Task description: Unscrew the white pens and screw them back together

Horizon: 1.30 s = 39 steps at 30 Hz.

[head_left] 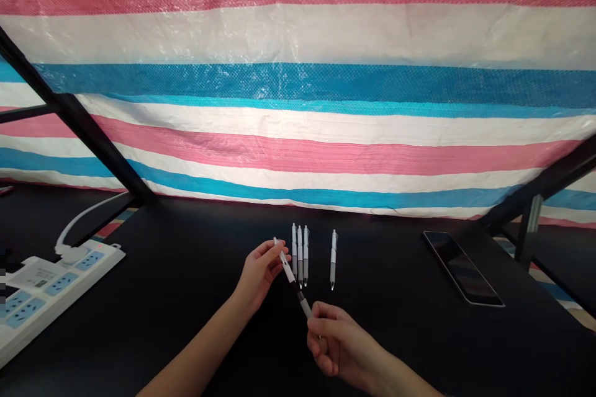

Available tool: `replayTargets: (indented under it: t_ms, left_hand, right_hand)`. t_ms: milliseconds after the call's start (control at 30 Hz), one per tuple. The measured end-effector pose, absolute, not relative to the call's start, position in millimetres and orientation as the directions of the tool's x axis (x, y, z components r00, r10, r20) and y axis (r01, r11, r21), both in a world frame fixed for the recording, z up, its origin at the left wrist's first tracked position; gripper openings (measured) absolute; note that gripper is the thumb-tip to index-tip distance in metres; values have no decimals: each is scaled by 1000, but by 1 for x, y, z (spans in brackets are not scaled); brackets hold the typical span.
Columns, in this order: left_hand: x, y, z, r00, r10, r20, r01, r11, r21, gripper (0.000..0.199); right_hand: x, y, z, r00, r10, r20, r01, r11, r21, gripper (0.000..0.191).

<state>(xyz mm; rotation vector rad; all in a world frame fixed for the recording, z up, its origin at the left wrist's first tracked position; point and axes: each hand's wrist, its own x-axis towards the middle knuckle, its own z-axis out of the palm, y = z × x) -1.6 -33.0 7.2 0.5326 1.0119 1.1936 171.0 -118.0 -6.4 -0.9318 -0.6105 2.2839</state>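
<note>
My left hand [261,270] pinches the white upper barrel of a pen [287,269] near its clicker end. My right hand [342,344] is closed around the grey lower part [305,307] of the same pen. A dark section shows between the white and grey parts; whether they are fully apart I cannot tell. The tip is mostly hidden by my right fingers. Just beyond the held pen, three white-and-grey pens [300,255] lie side by side, tips toward me. Another similar pen [333,260] lies a little to their right.
A black tabletop [200,248] lies under my hands. On the left is a white power strip [69,288] with a plugged-in white cable [88,214]. A dark phone [463,270] lies at the right. Behind hangs a striped plastic sheet [298,155], with black frame bars [93,142] at the sides.
</note>
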Motion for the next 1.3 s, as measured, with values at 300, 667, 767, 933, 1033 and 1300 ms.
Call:
replayTargets:
  t_ms: [300,667,767,933,1033,1300]
  left_hand:
    - [-4,-30,10,-33,938,-346,-571,267,776,15]
    - [-8,-28,6,-53,946,-321,-584,231,778,16]
    - [-7,-30,6,-38,942,-332,-586,248,771,17]
    - [1,-34,3,83,942,-326,-512,321,797,18]
    - [6,-37,1,163,947,-276,-455,321,831,19]
    - [5,-40,5,218,946,-238,-435,313,845,18]
  right_hand:
    - [171,-118,-7,-596,662,-455,-343,-721,-602,28]
    - [171,-117,-7,-603,659,-450,-337,-722,-604,28]
    - [171,-117,-7,-608,656,-447,-335,-722,-605,26]
    - [171,-118,-4,-601,658,-455,-343,-725,-597,26]
    - [171,-117,-4,-595,656,-466,-339,-729,-594,28]
    - [168,-118,-11,-565,649,-510,-369,-751,-547,34]
